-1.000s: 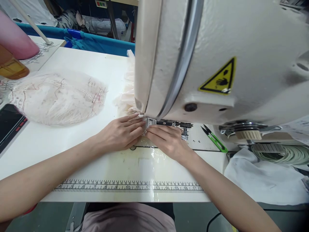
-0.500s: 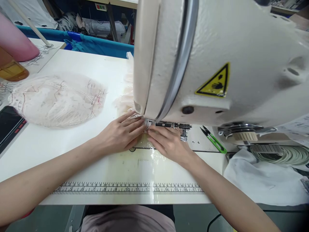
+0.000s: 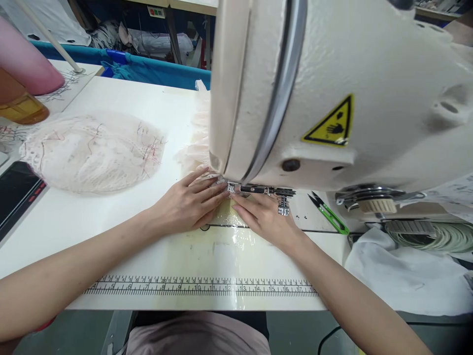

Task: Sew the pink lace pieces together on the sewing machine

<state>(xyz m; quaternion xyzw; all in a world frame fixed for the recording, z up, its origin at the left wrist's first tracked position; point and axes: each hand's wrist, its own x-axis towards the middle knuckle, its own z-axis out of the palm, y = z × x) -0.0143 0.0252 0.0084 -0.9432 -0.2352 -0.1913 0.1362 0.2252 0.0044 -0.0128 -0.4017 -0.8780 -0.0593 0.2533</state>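
Note:
The pale pink ruffled lace fabric (image 3: 197, 148) runs beside and under the head of a sewing machine (image 3: 281, 93). My left hand (image 3: 190, 201) lies flat on its near end, fingers stretched toward the presser foot (image 3: 231, 187). On the other side of the foot, my right hand (image 3: 268, 217) rests with fingers extended toward the left. The metal bar and screw of the foot assembly cover part of those fingers. Whatever cloth lies beneath the right fingertips is mostly hidden.
Green thread snips (image 3: 328, 213) lie right of my right hand. A lace piece with red threads (image 3: 92, 153) is on the left, near a dark device (image 3: 18, 197) and a pink thread cone (image 3: 33, 64). White cloth (image 3: 406, 276) sits at right; a ruler strip (image 3: 199, 287) lines the front edge.
The whole view has shifted slightly, so things appear a little farther right. Both hands stay at the presser foot, with slightly more of a gap between the fingertips.

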